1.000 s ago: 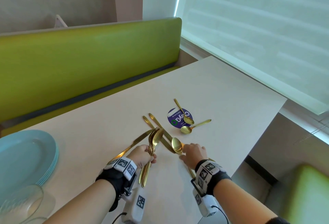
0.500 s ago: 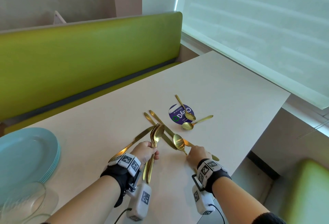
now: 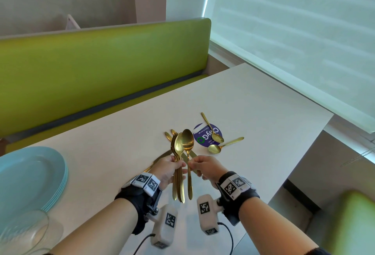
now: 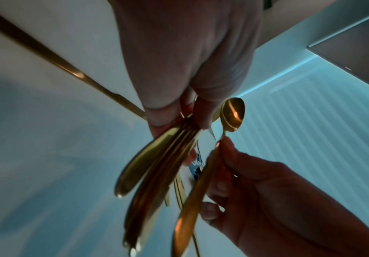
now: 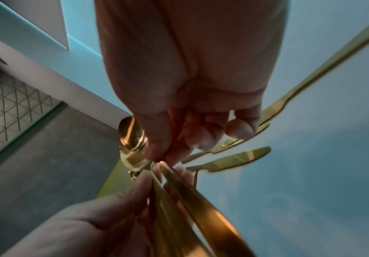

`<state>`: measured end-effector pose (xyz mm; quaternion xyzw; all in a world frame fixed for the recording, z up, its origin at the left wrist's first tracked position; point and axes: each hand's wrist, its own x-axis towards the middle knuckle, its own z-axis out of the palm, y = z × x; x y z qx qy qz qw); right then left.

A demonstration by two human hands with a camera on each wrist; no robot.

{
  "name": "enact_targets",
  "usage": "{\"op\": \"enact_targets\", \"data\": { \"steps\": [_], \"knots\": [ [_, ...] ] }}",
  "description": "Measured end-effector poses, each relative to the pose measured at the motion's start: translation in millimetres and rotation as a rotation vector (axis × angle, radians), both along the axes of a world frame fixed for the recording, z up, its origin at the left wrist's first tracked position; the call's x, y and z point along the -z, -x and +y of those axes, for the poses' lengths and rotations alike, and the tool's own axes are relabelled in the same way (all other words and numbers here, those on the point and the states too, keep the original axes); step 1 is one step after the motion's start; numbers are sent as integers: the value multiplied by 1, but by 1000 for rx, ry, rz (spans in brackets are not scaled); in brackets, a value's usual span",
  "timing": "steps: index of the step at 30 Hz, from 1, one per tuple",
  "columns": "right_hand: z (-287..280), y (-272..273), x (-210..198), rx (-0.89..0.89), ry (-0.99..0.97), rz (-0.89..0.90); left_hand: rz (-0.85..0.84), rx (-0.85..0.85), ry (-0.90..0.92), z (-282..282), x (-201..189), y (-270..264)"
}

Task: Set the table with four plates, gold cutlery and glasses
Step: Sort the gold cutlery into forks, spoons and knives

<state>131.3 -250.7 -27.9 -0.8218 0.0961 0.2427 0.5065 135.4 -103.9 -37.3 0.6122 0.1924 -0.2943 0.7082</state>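
My left hand [image 3: 169, 168] grips a bundle of gold forks and a spoon [image 3: 177, 153] by their necks, held upright above the table [image 3: 263, 108]. Right beside it, my right hand [image 3: 203, 164] pinches the neck of a gold tablespoon [image 3: 187, 143], bowl up, close against the bundle. In the left wrist view the bundle [image 4: 157, 165] and the tablespoon [image 4: 233, 114] hang side by side. Gold knives [image 5: 240, 158] lie on the table beneath both hands. Two small gold spoons [image 3: 215, 148] lie near a round purple sticker [image 3: 207, 136]. A stack of light blue plates [image 3: 30, 175] sits at the left.
A clear glass [image 3: 22, 232] stands at the lower left corner, in front of the plates. A green bench [image 3: 97, 68] runs along the far side of the table. The table's right edge [image 3: 300, 159] drops to the floor, with a window blind [image 3: 294, 31] beyond.
My right hand has lifted the tablespoon off the table and brought it up against the bundle. My left hand has raised the bundle more upright.
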Motion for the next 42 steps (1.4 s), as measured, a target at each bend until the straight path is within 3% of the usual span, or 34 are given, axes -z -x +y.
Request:
{"op": "enact_targets", "data": {
  "steps": [9, 17, 20, 24, 27, 30, 35, 42],
  "knots": [
    [5, -9, 5, 14, -56, -15, 6, 30, 60, -4, -2, -5],
    [3, -22, 6, -70, 122, -42, 42, 53, 13, -12, 2, -20],
    [-7, -32, 3, -132, 261, -71, 44, 27, -18, -15, 4, -27],
    [-41, -59, -2, 34, 553, -150, 53, -55, -47, -15, 8, -38],
    [-70, -75, -1, 129, 752, -76, 50, -87, -70, -14, 13, -46],
    [-92, -80, 10, 50, 964, -25, 47, -111, -86, -14, 15, -52],
    [-103, -82, 29, -100, 975, -18, 64, -129, -73, -15, 17, -57],
    [-100, -75, 39, -259, 1134, -230, 85, -113, -83, -15, 23, -60]
  ]
}}
